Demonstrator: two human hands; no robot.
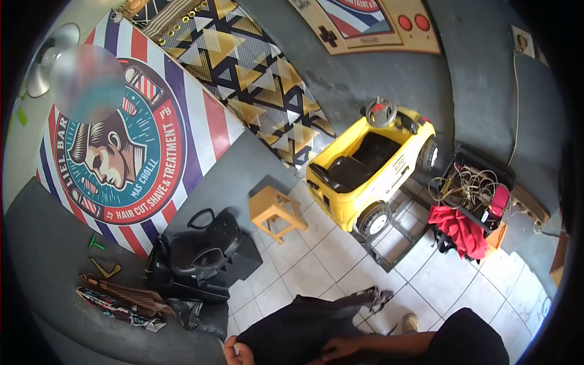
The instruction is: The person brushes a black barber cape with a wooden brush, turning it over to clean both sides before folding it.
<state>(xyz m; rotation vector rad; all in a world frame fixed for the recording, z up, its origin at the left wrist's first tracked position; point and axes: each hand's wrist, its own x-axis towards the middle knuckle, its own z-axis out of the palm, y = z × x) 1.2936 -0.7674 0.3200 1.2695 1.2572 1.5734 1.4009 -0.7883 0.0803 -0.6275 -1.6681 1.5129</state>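
Note:
A black fabric bag (292, 331) with a strap and buckle (378, 298) hangs in front of me at the bottom of the head view. My left hand (238, 353) is closed on its left edge, fingers curled over the fabric. From the right, my right hand (339, 349) reaches in and lies against the bag's lower part, its fingers bent and seemingly gripping the cloth; the fingertips are partly hidden. The lower part of the bag is cut off by the frame.
Ahead stand a yellow toy car (365, 164) on a dark metal frame (395, 243), a small wooden stool (277, 213) and a black chair (204, 249). On the right, a black crate (483, 158) holds tangled cables, with red cloth (459, 231) over its side.

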